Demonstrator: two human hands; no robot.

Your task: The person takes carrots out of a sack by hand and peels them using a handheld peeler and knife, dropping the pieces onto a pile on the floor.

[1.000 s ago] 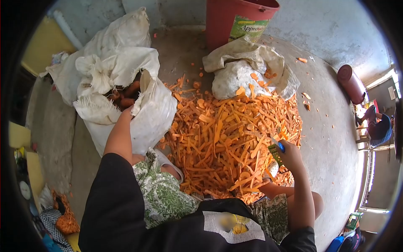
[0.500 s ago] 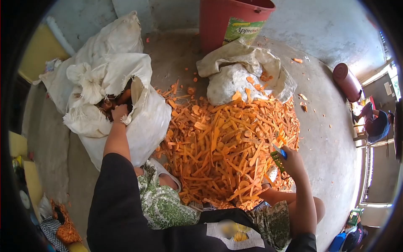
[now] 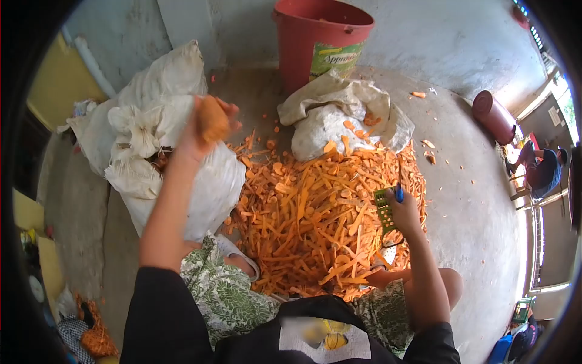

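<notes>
My left hand (image 3: pixel 195 134) is raised beside the open white sack (image 3: pixel 212 182), closed round a thick orange carrot (image 3: pixel 214 120), slightly blurred. More reddish-brown roots (image 3: pixel 160 159) show in the sack's mouth. Over the right side of a big heap of orange peelings and cut ends (image 3: pixel 309 212), my right hand (image 3: pixel 406 213) grips a knife with a blue handle (image 3: pixel 399 193), its blade pointing away from me. Held in the same hand is a flat green tool full of holes (image 3: pixel 384 209), perhaps a grater or peeler.
Behind the heap lies a crumpled whitish sack (image 3: pixel 339 124), with a red bucket (image 3: pixel 321 36) by the wall. Another sack (image 3: pixel 163 73) leans at the back left. A dark red container (image 3: pixel 494 115) stands at the right; farther off sits a person in blue (image 3: pixel 542 173).
My left hand has come up out of the sack with a carrot. My right hand has shifted slightly up and left, and the knife blade now points upward. The view has tilted.
</notes>
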